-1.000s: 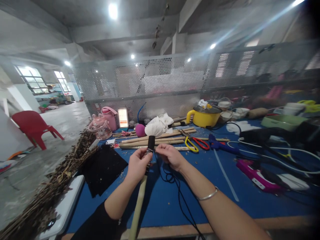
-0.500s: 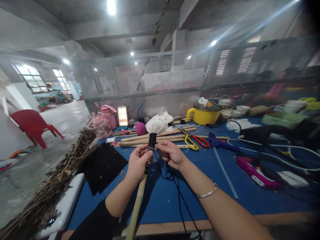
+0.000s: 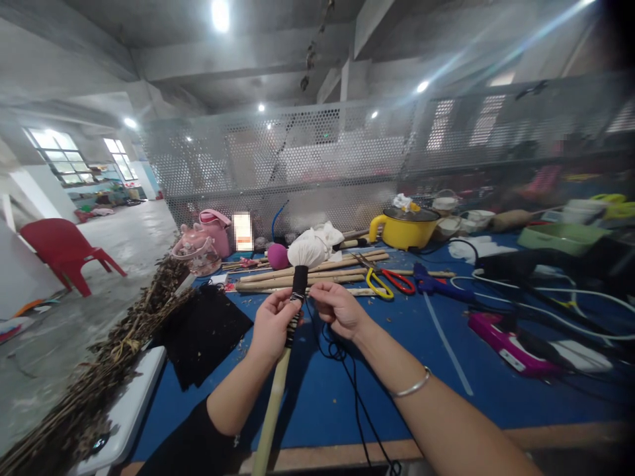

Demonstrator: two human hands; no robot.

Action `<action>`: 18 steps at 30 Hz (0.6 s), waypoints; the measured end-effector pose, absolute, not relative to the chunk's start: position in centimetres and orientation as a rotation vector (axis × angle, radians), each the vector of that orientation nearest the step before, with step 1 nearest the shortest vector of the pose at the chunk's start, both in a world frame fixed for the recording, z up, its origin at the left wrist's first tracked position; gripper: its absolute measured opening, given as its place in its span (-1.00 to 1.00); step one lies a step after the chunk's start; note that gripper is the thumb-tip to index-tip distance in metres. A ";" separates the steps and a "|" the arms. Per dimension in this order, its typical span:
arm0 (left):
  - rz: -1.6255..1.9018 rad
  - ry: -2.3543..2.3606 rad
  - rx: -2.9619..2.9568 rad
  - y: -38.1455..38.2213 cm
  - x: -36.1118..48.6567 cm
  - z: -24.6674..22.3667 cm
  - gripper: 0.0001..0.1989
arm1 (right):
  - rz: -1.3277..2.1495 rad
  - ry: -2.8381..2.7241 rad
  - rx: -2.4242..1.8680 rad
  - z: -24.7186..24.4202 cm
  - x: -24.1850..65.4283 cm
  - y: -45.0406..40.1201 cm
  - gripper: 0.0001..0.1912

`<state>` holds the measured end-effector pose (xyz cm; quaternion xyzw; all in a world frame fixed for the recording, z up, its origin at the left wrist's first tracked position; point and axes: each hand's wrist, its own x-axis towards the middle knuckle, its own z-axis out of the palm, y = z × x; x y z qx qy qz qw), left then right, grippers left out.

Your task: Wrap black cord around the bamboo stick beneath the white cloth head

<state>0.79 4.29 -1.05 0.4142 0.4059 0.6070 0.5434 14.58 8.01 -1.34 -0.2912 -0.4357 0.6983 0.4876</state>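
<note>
A pale wooden stick [image 3: 274, 403] slants up from the near table edge, topped by a round white cloth bundle [image 3: 304, 248]. Black cord [image 3: 299, 280] is wound round the neck below the bundle, with pale stripes lower down. My left hand [image 3: 276, 320] is closed round this wrapped part. Just right of the neck, my right hand [image 3: 339, 309] is closed in a pinch on the black cord, whose loose length [image 3: 353, 377] hangs in loops over the blue table and past its front edge.
Behind the hands lie wooden sticks [image 3: 327, 272], a purple ball [image 3: 278, 256], yellow scissors [image 3: 379, 284] and red-handled scissors [image 3: 398, 281]. A yellow pot [image 3: 404, 229] stands farther back. Black cloth [image 3: 206, 334] and dried stalks [image 3: 106, 347] are left, a magenta power strip [image 3: 508, 344] right.
The stick and white bundle have shifted slightly left with my left hand. My right hand stays beside the neck, still pinching, almost unmoved.
</note>
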 end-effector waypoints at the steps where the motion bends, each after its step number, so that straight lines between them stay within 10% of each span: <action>1: 1.444 0.960 0.988 4.3 0.8 -1.0 -0.58 | 1.719 -1.058 -0.687 -1.4 14.6 8.0 -0.67; 18: 1.069 0.878 0.899 3.9 0.6 -1.0 -0.65 | 1.801 -1.272 -0.684 -1.8 15.7 8.7 -0.62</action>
